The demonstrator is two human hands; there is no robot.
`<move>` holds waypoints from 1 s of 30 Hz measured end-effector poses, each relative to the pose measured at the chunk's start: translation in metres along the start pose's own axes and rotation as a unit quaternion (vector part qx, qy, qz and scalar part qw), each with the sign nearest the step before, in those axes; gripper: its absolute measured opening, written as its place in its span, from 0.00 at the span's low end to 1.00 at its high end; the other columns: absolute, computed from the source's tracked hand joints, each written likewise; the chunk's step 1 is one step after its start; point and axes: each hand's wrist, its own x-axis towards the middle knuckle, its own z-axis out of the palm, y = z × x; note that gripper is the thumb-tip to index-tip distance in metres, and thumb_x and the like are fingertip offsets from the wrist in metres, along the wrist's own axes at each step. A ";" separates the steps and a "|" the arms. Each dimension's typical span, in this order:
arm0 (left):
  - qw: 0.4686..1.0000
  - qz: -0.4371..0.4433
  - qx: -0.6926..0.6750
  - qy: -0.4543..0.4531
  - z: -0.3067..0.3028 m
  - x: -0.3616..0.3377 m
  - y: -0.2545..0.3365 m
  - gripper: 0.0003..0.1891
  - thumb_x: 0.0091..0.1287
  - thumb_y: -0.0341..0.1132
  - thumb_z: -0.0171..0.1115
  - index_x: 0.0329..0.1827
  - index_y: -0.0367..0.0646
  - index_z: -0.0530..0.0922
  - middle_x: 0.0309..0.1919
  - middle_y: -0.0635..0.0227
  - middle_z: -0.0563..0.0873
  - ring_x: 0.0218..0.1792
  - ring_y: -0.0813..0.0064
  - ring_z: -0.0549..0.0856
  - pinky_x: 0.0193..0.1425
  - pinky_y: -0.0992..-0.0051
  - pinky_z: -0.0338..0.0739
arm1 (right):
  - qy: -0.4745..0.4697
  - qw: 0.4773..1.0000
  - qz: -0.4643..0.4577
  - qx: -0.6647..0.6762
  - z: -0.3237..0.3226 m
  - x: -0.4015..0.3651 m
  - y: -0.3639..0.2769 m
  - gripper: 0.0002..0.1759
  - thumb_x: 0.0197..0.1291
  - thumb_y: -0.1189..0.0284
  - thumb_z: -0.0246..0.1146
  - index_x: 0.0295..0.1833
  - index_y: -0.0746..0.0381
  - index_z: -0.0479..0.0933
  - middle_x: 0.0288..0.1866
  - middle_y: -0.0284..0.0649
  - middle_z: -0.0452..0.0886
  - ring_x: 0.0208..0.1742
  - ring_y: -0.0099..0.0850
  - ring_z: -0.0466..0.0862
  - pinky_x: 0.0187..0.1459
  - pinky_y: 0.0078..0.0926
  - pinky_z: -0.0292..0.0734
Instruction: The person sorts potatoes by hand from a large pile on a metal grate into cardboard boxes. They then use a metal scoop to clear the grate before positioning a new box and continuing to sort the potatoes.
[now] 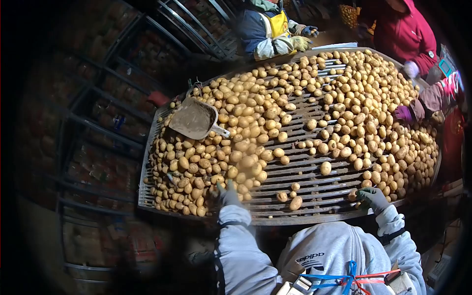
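Observation:
My left hand (229,194), in a grey glove, reaches over the front edge of the slatted sorting table (305,183). Its thumb and fingers are apart at the heap of potatoes (189,172) on the left, and I see none held. On the right, my right hand (374,199), in a dark grey-green glove, has its fingers stretched out. A potato (352,195) lies by its fingertips; whether they touch is hard to tell. A few loose potatoes (295,203) lie on the slats between my hands.
A dirty metal scoop (194,119) lies on the left heap. Another large heap of potatoes (361,118) covers the right side. Across the table stands a person in a yellow apron (278,24); another in a red hoodie (405,32) is at the far right. A purple-gloved hand (404,113) reaches in from the right.

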 end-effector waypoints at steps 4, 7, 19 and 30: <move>0.996 0.005 0.087 -0.035 -0.002 -0.038 0.120 0.35 0.74 0.69 0.49 0.81 0.66 0.68 0.84 0.53 0.58 0.86 0.48 0.49 0.82 0.39 0.53 | 0.009 0.999 -0.004 -0.043 0.033 -0.001 -0.005 0.16 0.71 0.67 0.67 0.55 0.68 0.85 0.42 0.39 0.90 0.30 0.29 0.89 0.31 0.25 0.84; 0.980 0.180 0.088 0.011 0.050 -0.021 0.123 0.38 0.74 0.70 0.50 0.81 0.60 0.69 0.80 0.49 0.68 0.83 0.45 0.56 0.84 0.43 0.51 | -0.018 0.999 0.011 -0.043 0.059 0.001 -0.009 0.16 0.72 0.67 0.67 0.57 0.68 0.84 0.44 0.38 0.89 0.32 0.28 0.89 0.33 0.25 0.86; 0.906 0.312 -0.261 -0.121 0.066 -0.096 0.099 0.29 0.64 0.35 0.75 0.68 0.40 0.80 0.68 0.49 0.78 0.73 0.51 0.74 0.79 0.58 0.67 | -0.134 0.985 0.033 -0.108 0.159 0.055 -0.007 0.17 0.73 0.65 0.68 0.59 0.65 0.84 0.44 0.35 0.89 0.35 0.24 0.88 0.37 0.26 0.88; 0.906 0.385 0.024 -0.174 -0.035 -0.102 0.068 0.32 0.69 0.43 0.70 0.76 0.45 0.74 0.78 0.46 0.64 0.76 0.40 0.69 0.76 0.51 0.70 | -0.048 0.993 0.014 -0.109 0.164 0.075 0.001 0.19 0.72 0.60 0.69 0.57 0.63 0.86 0.38 0.30 0.88 0.33 0.19 0.84 0.34 0.21 0.81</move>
